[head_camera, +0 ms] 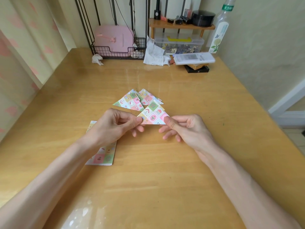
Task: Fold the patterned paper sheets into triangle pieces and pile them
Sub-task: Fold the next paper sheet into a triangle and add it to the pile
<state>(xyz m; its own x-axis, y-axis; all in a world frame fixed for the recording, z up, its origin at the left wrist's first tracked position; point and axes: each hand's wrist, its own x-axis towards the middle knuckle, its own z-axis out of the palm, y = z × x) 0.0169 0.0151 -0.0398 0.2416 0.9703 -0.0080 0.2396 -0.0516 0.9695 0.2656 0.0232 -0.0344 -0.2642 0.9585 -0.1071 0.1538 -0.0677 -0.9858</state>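
Two-handed: held one folded triangle (154,115) low over the table (148,179), long edge toward the body, apex pointing away. Pinched its L corner w/ left hand (115,124): thumb on top, index underneath, other fingers curled loosely below. Pinched its R corner w/ right hand (184,128): thumb pressed flat on a pink square, remaining fingers half-extended under the paper. Couldn't tell whether the long edge touched the wood.

Saw the pile of triangles (130,100) lying flat just beyond the held piece, fanned and overlapping, not squared up. Saw the stack of sheets (105,156) flat under the L forearm, partly hidden by the wrist.

At far edge noted a wire basket (118,53) w/ pink case (113,38) inside, crumpled tissue (154,53) beside it, clear box (179,42) under a small wooden shelf (181,26), tall bottle (220,30) at R.
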